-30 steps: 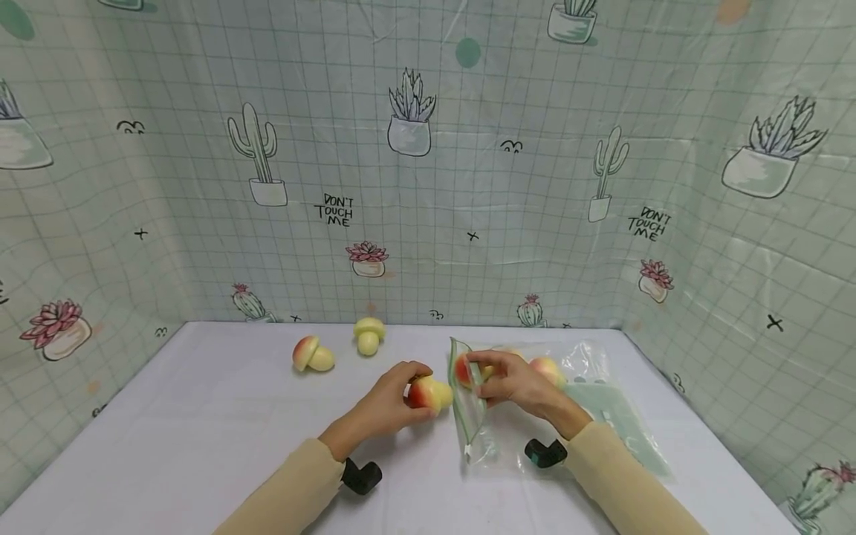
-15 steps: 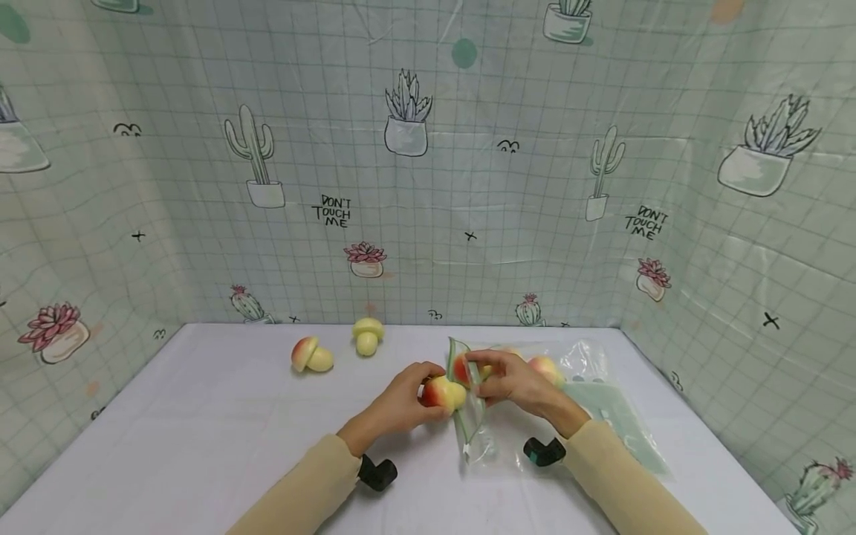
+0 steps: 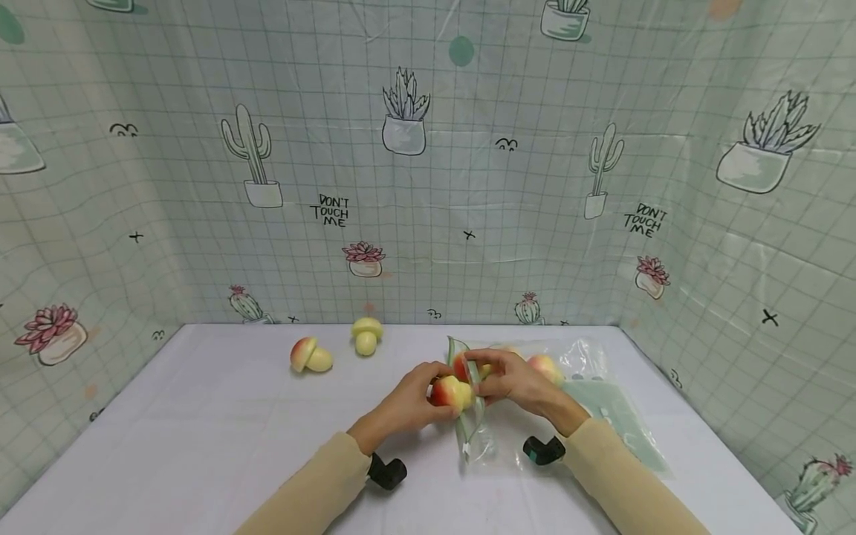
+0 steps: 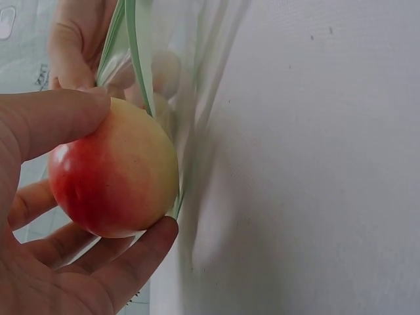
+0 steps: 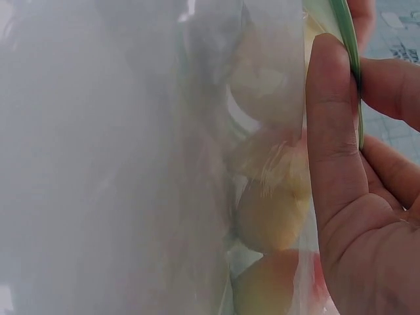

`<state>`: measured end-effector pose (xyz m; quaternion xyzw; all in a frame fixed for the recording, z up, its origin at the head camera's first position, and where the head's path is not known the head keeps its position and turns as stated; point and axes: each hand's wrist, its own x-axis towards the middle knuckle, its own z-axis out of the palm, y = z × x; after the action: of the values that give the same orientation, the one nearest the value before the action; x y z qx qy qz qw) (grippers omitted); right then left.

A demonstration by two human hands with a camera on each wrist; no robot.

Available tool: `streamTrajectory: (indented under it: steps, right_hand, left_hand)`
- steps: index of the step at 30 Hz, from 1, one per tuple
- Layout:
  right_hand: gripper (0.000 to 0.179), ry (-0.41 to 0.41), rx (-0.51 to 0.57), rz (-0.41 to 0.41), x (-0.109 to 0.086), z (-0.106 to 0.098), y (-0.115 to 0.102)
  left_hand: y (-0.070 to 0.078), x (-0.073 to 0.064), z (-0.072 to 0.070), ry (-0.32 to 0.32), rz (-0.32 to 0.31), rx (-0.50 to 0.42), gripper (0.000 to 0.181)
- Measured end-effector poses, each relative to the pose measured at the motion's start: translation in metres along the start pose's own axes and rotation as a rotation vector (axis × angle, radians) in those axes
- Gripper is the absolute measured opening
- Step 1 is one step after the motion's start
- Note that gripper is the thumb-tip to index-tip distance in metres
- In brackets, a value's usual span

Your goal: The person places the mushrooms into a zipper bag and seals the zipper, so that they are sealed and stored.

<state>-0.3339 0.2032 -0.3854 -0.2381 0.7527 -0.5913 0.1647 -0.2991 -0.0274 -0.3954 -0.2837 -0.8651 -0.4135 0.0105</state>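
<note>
My left hand [image 3: 406, 401] grips a toy mushroom [image 3: 449, 394] with a red and yellow cap, its pale stem toward the mouth of a clear zip bag [image 3: 491, 447]. In the left wrist view, thumb and fingers curl round the red cap [image 4: 111, 170], right at the bag's green zip strip [image 4: 139, 52]. My right hand [image 3: 518, 383] pinches one edge of the bag's mouth between thumb and fingers, holding it apart. Through the plastic, several more mushrooms show, such as one [image 3: 547, 369] beyond the right hand and another [image 5: 270, 213] in the right wrist view.
Two toy mushrooms lie at the back of the white table [image 3: 221, 423]: one with a red cap [image 3: 310, 355], one all yellow [image 3: 366, 336]. A pale green panel [image 3: 611, 416] lies right of the right hand. A patterned curtain [image 3: 435, 186] encloses the back and sides.
My left hand has moved right with the mushroom, from just left of the bag's mouth until its stem overlaps the opening. My right hand keeps its hold on the bag's edge.
</note>
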Motion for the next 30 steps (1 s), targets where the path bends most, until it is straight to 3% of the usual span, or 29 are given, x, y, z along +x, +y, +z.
streamTrajectory:
  steps: [9,15,30]
  right_hand:
    - [0.063,-0.017,0.006,0.001,0.0014,0.0006,0.0016]
    - [0.062,-0.02,0.003,-0.021,0.0014,0.0003,0.0016]
    - [0.062,-0.004,-0.007,0.0,0.0015,-0.0001,0.0001]
  left_hand:
    - [0.0014,0.0005,0.0051,-0.014,-0.039,0.008,0.047]
    - [0.0021,0.0026,0.0067,-0.015,-0.014,0.018,0.048]
    - [-0.0005,0.0027,0.0057,-0.024,-0.066,-0.047,0.051]
